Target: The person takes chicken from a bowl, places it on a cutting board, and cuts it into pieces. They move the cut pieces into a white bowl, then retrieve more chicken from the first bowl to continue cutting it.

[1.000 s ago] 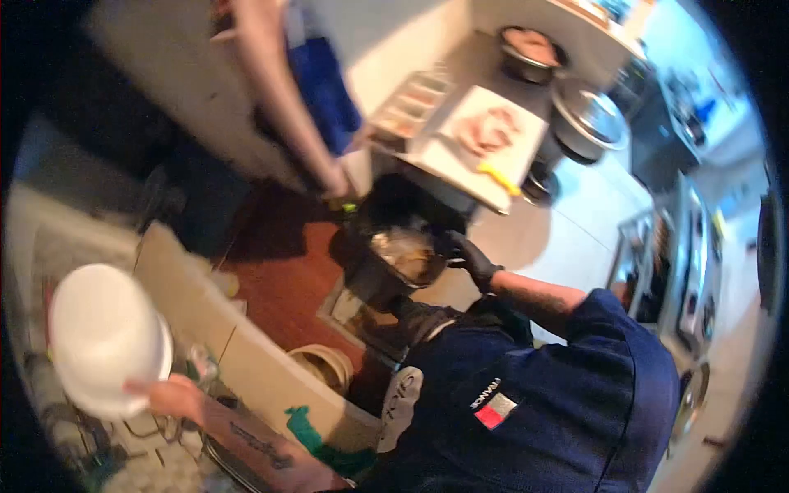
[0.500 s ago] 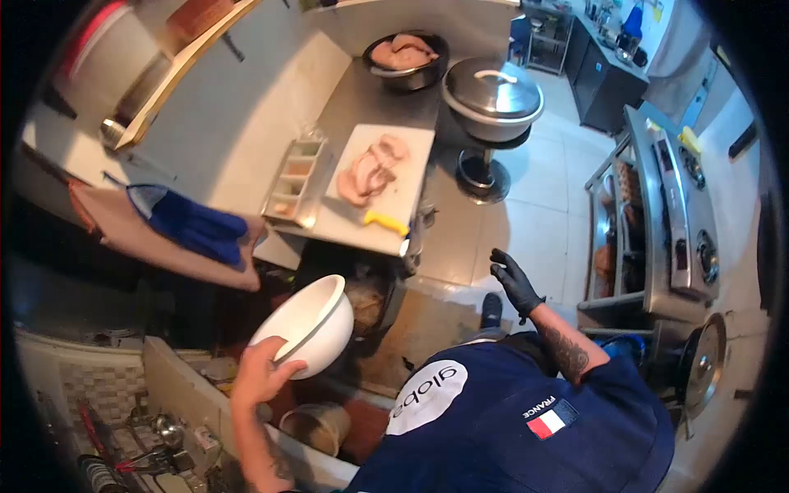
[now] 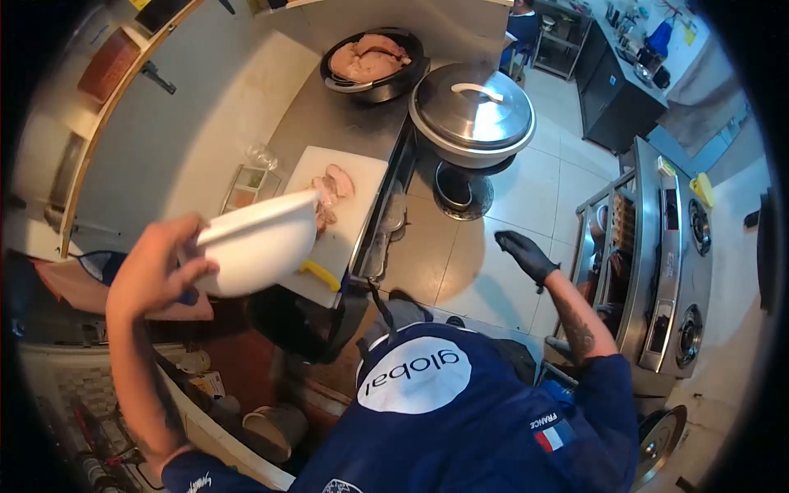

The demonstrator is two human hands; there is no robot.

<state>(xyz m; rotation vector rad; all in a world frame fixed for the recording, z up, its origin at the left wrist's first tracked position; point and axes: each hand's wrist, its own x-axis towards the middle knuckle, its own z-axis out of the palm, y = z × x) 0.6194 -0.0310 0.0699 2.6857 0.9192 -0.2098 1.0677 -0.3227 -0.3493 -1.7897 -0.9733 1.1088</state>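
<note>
Holding white bowl (image 3: 263, 248) by one side in bare left hand (image 3: 156, 264), tilted; holding gloved right hand (image 3: 526, 258) out flat, apparently empty. Could drop bowl onto yellow handle (image 3: 320, 274) or meat (image 3: 336, 181) on cutting board (image 3: 359, 223) through one-sided grip. Versus earlier: holding bowl higher, showing outside, partly hiding board.

glare whitens the steel lid (image 3: 470, 113). floor tiles (image 3: 544, 197) look bright, the lower left dim. fisheye curvature bends the black-cornered edges
</note>
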